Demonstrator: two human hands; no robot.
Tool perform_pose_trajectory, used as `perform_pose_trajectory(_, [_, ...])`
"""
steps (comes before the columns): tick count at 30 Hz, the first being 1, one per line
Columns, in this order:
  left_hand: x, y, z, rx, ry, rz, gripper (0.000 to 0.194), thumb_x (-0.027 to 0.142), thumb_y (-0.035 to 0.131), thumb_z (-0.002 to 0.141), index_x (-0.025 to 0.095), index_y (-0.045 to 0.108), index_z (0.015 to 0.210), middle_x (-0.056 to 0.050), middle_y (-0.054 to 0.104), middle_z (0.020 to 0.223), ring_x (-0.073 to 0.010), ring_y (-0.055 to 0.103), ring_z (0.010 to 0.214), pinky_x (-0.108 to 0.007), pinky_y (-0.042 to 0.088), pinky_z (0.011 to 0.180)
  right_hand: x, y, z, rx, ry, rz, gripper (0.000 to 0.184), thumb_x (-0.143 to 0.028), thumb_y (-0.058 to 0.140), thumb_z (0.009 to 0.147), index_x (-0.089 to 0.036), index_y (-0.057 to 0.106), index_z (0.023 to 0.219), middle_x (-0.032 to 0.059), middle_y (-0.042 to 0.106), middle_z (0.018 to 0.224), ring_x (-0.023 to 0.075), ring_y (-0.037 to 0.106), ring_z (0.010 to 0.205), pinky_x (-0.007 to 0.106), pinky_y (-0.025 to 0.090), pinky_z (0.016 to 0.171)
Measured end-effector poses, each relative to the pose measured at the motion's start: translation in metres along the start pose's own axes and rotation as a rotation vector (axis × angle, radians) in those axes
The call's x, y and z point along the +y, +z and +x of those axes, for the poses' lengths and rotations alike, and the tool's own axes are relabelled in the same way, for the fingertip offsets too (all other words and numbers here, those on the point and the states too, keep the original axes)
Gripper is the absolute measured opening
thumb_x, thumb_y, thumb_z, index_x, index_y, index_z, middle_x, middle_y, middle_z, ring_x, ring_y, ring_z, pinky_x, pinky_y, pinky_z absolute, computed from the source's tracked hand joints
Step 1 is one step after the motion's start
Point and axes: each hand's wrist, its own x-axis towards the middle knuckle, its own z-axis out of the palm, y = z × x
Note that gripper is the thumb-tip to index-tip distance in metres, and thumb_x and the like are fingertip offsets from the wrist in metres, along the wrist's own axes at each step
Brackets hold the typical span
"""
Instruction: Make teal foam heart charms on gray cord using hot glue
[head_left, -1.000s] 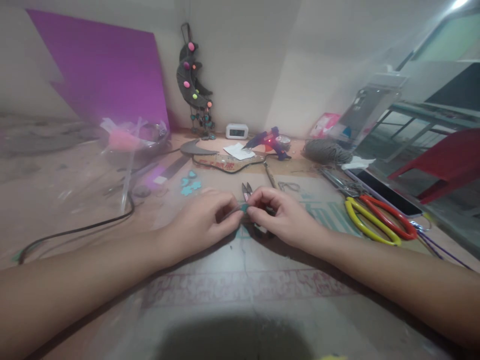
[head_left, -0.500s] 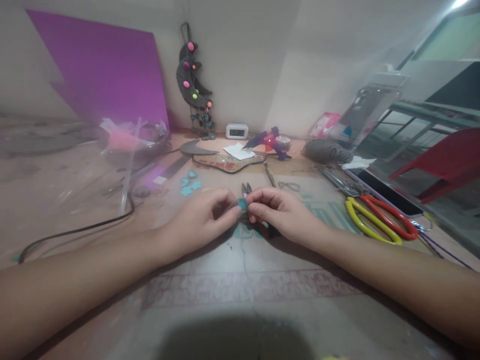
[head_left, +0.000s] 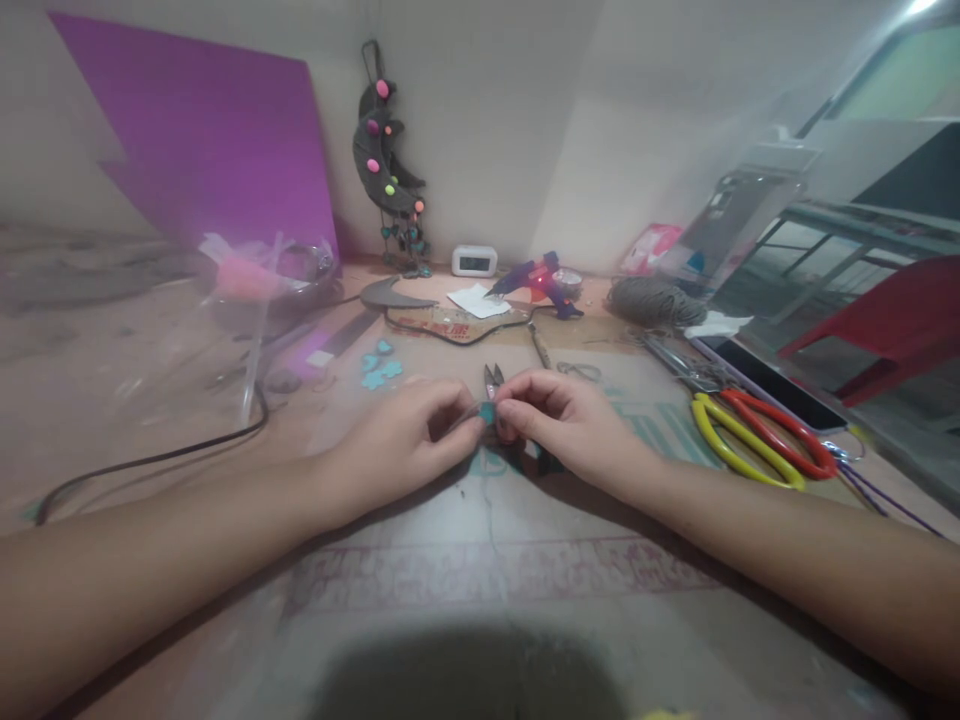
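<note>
Between both sets of fingertips is a small teal piece (head_left: 487,411), perhaps felt or foam, its exact shape partly covered. My left hand (head_left: 424,425) pinches its left side, and a thin grey strand seems to run along those fingers. From the other side, my right hand (head_left: 562,420) is closed with thumb and forefinger on the same piece. Just beyond the fingertips lie thread snips (head_left: 492,378), blades pointing away, their handles hidden by my right hand. Several loose teal cutouts (head_left: 382,372), hearts and flower-like shapes, rest beyond my left hand.
Red-and-yellow-handled scissors (head_left: 757,440), a phone (head_left: 780,385) and grey yarn (head_left: 656,302) lie right. A glue gun (head_left: 544,283), white clock (head_left: 474,262) and grey crescent (head_left: 394,295) are at the back. A moon decoration (head_left: 382,160) hangs on the wall; a black cable (head_left: 157,460) crosses left.
The teal piece has turned slightly and shows less between the fingertips. My right fingers have shifted a little; both hands otherwise keep their places.
</note>
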Motion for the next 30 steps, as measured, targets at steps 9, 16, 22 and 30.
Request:
perform_pose_trajectory(9, [-0.0005,0.0009,0.0002,-0.017,0.021,0.010,0.023,0.028,0.051,0.090,0.018,0.055,0.070,0.002,0.056,0.064,-0.0126,0.050,0.061,-0.025,0.038,0.060,-0.0015,-0.0016,-0.0006,0.009,-0.021,-0.086,0.016,-0.033,0.060,0.086,-0.017,0.062,0.086,-0.0001,0.061,0.069,0.0116,0.056,0.062,0.023,0.045,0.055])
perform_pose_trajectory(16, [-0.0008,-0.0004,0.0002,-0.014,0.011,-0.017,0.024,0.029,0.049,0.092,0.018,0.055,0.072,0.002,0.057,0.066,-0.0123,0.051,0.062,-0.025,0.039,0.060,0.0012,-0.0047,-0.0003,-0.036,-0.064,-0.076,0.030,-0.041,0.047,0.096,-0.017,0.062,0.087,0.0003,0.060,0.069,0.0112,0.055,0.064,0.025,0.046,0.061])
perform_pose_trajectory(22, [-0.0011,-0.0006,0.0012,-0.003,-0.032,-0.046,0.024,0.031,0.050,0.092,0.018,0.055,0.073,0.002,0.058,0.067,-0.0126,0.053,0.063,-0.025,0.039,0.059,0.0019,-0.0027,0.0001,-0.044,-0.012,-0.125,0.017,-0.033,0.063,0.085,-0.017,0.064,0.089,-0.0001,0.064,0.074,0.0113,0.057,0.064,0.025,0.046,0.060])
perform_pose_trajectory(30, [0.0025,-0.0058,0.0009,-0.029,-0.073,-0.136,0.034,0.037,0.041,0.098,0.018,0.056,0.073,0.001,0.058,0.067,-0.0137,0.055,0.065,-0.026,0.041,0.061,0.0003,-0.0013,-0.0010,0.036,-0.008,-0.113,0.018,-0.035,0.060,0.086,-0.017,0.061,0.083,-0.0010,0.062,0.066,0.0106,0.056,0.056,0.023,0.044,0.052])
